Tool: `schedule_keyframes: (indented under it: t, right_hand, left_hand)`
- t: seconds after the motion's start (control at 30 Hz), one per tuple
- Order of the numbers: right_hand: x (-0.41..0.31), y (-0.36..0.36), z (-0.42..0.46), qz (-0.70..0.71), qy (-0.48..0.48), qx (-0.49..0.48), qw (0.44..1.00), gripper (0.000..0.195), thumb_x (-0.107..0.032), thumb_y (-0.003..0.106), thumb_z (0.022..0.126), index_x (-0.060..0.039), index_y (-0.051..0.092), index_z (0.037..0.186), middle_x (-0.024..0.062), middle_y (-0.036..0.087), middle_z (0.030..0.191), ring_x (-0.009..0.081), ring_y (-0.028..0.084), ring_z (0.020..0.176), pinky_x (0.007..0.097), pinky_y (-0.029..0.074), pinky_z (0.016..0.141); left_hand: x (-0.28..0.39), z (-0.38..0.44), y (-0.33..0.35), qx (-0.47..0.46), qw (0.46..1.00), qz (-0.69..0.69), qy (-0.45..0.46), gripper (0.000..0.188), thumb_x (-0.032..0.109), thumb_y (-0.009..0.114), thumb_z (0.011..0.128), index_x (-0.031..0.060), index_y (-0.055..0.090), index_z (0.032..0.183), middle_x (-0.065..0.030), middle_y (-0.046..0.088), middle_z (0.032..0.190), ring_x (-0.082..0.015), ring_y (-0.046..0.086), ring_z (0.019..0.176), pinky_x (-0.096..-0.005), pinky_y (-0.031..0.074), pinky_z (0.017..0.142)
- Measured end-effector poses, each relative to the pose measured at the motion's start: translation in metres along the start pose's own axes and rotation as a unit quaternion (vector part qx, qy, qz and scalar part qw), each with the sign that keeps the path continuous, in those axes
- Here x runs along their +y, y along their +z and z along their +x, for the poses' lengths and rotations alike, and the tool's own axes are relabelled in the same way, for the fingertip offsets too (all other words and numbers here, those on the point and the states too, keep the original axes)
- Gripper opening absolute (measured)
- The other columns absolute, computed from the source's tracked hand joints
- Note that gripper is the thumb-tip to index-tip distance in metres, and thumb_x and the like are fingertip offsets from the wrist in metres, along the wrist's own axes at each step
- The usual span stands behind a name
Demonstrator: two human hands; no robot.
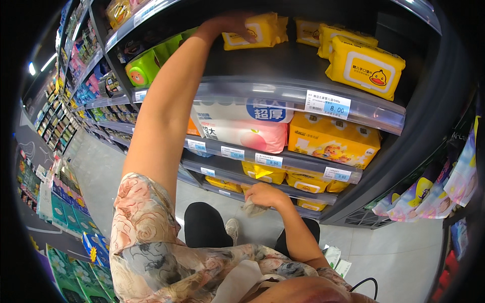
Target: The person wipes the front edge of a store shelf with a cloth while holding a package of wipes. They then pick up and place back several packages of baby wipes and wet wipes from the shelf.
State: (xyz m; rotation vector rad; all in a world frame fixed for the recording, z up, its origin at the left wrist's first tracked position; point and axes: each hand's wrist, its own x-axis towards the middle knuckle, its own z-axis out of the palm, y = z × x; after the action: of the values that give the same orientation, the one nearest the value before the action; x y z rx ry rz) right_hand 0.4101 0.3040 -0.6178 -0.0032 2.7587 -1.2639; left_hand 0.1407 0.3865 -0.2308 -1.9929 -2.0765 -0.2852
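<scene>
My left arm stretches up over the shelf. My left hand (233, 27) has its fingers over the front of a yellow wet-wipes pack (268, 33) with a duck picture, near the back. Part of that hand is dark and blurred. To the right on this shelf stand several similar yellow packs, the closest a large wet-wipes pack (365, 69) with a white lid frame, leaning back slightly. Low down, by the bottom shelves, my right hand (266, 195) holds a crumpled greyish cloth (254, 208).
A clear shelf-edge strip (261, 89) with price tags runs below the packs. Lower down sit a pink-and-white pack (242, 134) and an orange tissue pack (333, 140). Green packs (146, 66) stand left of my arm. Hanging bags (428, 191) are at right.
</scene>
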Motion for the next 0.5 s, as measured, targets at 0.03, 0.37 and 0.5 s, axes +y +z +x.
schedule_keyframes:
  t: [0.03, 0.37, 0.5]
  right_hand:
    - [-0.001, 0.000, 0.000, 0.000, 0.000, 0.005, 1.000, 0.027, -0.016, 0.052, 0.074, -0.0045, 0.072, 0.089, 0.0168, 0.068, 0.096, 0.0341, 0.063, 0.090, 0.0408, 0.049, 0.081]
    - [-0.003, -0.004, -0.009, 0.016, 0.026, 0.021, 0.999, 0.027, -0.017, 0.053, 0.074, -0.0055, 0.072, 0.089, 0.0179, 0.068, 0.091, 0.0349, 0.064, 0.087, 0.0421, 0.049, 0.079]
    - [-0.004, 0.001, -0.007, 0.017, -0.002, 0.020, 1.000, 0.028, -0.014, 0.051, 0.073, -0.0041, 0.071, 0.091, 0.0198, 0.068, 0.089, 0.0357, 0.063, 0.087, 0.0417, 0.049, 0.079]
  left_hand:
    - [-0.002, 0.011, 0.009, -0.018, 1.000, -0.006, 0.007, 0.074, 0.033, 0.085, 0.064, 0.0049, 0.054, 0.125, -0.0158, 0.067, 0.109, -0.0273, 0.062, 0.104, -0.0343, 0.046, 0.095]
    - [-0.009, 0.029, 0.037, 0.252, 0.896, 0.267, 0.248, 0.071, 0.042, 0.067, 0.082, 0.0046, 0.043, 0.138, -0.0230, 0.051, 0.134, -0.0326, 0.049, 0.125, -0.0395, 0.040, 0.101]
    - [0.069, 0.008, 0.022, 0.191, 0.968, -0.034, 0.156, 0.062, 0.037, 0.061, 0.087, 0.0036, 0.045, 0.137, -0.0243, 0.056, 0.127, -0.0308, 0.055, 0.118, -0.0394, 0.043, 0.098]
